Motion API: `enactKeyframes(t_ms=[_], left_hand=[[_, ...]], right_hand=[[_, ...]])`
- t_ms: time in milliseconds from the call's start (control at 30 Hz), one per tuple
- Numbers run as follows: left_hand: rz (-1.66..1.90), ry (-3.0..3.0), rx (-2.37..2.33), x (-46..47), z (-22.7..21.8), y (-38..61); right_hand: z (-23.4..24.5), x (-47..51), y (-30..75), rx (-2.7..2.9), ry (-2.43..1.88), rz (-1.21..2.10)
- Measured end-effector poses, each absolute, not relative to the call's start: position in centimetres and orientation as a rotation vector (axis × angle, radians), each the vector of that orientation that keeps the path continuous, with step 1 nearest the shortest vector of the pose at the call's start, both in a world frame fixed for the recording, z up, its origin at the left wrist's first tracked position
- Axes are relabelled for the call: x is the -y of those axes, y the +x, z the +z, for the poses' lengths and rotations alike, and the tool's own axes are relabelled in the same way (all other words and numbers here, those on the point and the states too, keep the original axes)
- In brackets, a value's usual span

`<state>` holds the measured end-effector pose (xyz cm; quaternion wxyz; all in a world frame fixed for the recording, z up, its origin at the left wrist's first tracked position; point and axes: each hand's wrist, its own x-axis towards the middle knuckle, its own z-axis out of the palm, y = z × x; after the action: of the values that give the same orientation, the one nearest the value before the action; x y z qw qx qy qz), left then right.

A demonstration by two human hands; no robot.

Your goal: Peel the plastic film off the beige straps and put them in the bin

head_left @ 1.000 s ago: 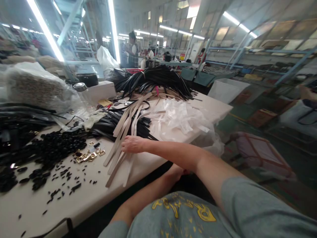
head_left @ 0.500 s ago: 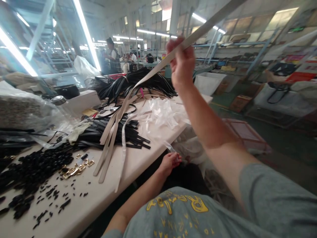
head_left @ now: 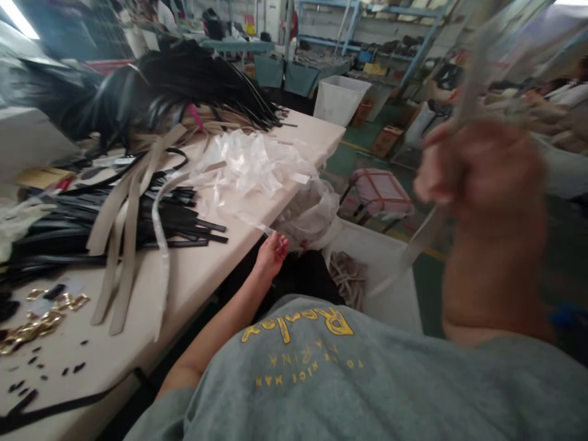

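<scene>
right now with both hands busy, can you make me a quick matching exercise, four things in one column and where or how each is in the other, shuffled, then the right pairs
1. right hand
2. left hand
3. gold metal pieces
4. crumpled plastic

A. next to the edge of the table, pinching a clear strip
B. whitish, see-through, loosely heaped
C. blurred, gripping a pale strip
D. shiny, at the picture's lower left

Pairs: 1-C, 2-A, 3-D, 4-B

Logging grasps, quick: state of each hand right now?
Left hand: closed, holding a thin translucent plastic strip.
Right hand: blurred, closed around a long flat beige strap.
</scene>
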<state>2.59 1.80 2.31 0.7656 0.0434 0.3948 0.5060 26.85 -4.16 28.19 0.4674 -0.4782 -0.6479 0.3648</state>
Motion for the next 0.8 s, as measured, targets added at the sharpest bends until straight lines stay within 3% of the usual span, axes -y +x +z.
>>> enactKeyframes(t_ms=[167, 300, 800], left_hand=[[1.124, -0.006, -0.848, -1.1, 3.7, 2.1], [1.134, -0.003, -0.808, -0.7, 4.4, 1.5], [1.108, 0.065, -0.811, 0.8, 5.6, 2.0]], right_hand=[[15.7, 7.5, 21.8, 1.753, -1.553, 1.281], [9.8, 9.8, 20.7, 1.871, -1.633, 1.33], [8.1, 11.9, 20.8, 1.903, -1.78, 1.074]])
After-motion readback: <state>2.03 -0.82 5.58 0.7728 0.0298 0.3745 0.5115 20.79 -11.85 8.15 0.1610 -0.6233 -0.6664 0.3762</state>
